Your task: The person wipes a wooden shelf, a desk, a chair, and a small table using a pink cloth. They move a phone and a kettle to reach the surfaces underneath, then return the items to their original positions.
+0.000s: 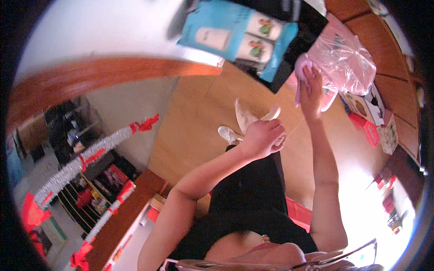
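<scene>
My left hand is closed on a whitish cloth. Its ends stick out beyond the fist and are blurred. My right hand reaches further out, its fingers spread over a lilac cloth. That cloth lies between a dark flat surface and a pink plastic bag; whether it touches either one is unclear. On the dark surface rests a blue pack with printed white panels, probably tissue paper.
An opened cardboard box and a red box stand by the brown wooden cabinet at right. Silver tinsel with red bows wraps rails at left. A wooden ledge crosses the upper left. My shoe is on tan floor tiles.
</scene>
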`<state>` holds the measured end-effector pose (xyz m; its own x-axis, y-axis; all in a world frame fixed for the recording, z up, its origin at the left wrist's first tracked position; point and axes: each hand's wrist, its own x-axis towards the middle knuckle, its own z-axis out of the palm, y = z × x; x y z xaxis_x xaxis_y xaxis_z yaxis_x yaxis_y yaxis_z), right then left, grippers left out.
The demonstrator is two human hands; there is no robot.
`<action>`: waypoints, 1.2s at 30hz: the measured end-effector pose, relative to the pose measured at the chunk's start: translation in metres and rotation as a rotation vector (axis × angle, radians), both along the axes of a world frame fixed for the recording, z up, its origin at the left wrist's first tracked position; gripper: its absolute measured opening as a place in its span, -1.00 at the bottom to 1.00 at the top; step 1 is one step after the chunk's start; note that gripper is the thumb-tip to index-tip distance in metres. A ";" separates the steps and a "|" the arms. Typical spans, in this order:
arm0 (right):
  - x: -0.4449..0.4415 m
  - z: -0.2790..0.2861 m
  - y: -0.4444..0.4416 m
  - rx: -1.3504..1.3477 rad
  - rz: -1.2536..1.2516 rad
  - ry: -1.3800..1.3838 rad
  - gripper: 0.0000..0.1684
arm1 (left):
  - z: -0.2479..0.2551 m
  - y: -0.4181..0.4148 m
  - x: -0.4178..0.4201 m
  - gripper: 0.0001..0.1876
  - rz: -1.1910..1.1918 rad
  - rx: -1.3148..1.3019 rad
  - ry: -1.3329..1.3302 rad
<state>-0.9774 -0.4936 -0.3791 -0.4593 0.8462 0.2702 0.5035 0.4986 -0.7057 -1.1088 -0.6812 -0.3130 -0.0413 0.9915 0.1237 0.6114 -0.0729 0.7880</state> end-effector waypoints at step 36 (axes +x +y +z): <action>-0.026 0.034 -0.028 -0.029 0.375 -0.131 -0.39 | -0.189 -0.063 -0.013 -0.50 1.195 0.035 -0.949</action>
